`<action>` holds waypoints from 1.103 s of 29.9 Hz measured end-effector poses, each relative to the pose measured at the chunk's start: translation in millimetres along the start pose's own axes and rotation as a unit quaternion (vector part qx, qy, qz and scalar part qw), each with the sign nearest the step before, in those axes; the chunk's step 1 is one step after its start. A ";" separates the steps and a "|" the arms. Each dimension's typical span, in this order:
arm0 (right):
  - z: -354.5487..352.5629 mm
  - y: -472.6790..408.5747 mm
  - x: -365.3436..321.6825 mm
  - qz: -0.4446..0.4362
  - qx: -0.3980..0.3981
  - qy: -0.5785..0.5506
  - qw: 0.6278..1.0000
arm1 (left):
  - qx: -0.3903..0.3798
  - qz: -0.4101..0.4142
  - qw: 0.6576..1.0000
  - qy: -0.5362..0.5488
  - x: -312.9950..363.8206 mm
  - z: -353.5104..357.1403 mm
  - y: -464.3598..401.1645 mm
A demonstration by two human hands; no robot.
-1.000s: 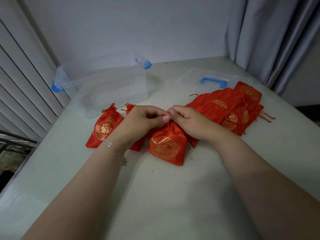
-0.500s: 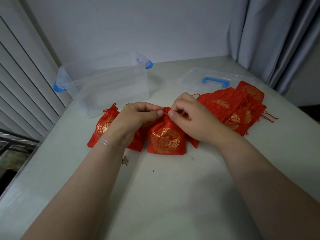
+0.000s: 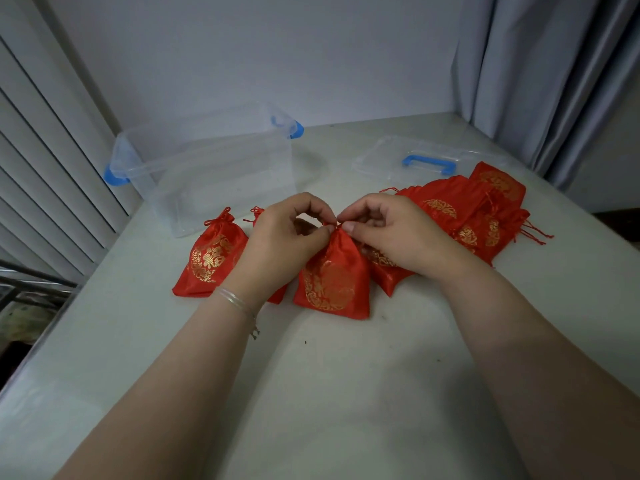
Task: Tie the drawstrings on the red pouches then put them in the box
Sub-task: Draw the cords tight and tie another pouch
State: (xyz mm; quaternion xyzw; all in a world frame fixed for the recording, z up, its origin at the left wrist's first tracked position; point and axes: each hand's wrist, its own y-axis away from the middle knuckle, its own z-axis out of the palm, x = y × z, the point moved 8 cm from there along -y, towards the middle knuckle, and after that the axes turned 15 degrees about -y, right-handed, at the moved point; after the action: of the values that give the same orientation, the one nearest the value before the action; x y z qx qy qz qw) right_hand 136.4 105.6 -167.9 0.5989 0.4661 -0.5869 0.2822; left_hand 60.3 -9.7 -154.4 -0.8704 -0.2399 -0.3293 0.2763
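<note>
1. Red satin pouch with a gold printed medallion (image 3: 330, 282) is lying near the middle of the pale grey table (image 3: 346, 393), neck gathered and pointing away from the person.
2. Left hand (image 3: 280, 237) is pinching the thin red drawstring (image 3: 336, 224) at the neck between thumb and forefinger; right hand (image 3: 384, 226) is pinching the same cord from the other side, fingertips almost touching.
3. Judgement: knot is being formed; whether it is already cinched cannot be told, as the fingers are hiding it.
4. To do it well: keeping both pinches close to the neck, pulling the ends apart evenly so the gather is not loosening, avoiding snagging the satin.
5. Tied red pouch with gold character (image 3: 211, 258) is lying to the left; a heap of flat red pouches (image 3: 467, 213) is waiting on the right.
6. Clear plastic box with blue latches (image 3: 207, 168) is standing open behind, seemingly holding no pouches yet; its clear lid with blue handle (image 3: 426, 161) is lying apart.
</note>
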 end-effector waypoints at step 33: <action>-1.7 0.4 11.3 0.037 -0.008 0.037 0.999 | 0.131 0.211 0.918 -0.309 22.2 2.1 7.7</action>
State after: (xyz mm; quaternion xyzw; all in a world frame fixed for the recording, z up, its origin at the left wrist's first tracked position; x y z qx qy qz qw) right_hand 136.1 109.5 -178.6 0.6345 0.4582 -0.5503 0.2909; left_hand 80.6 -8.8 -142.6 -0.9154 -0.1646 0.0564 0.3630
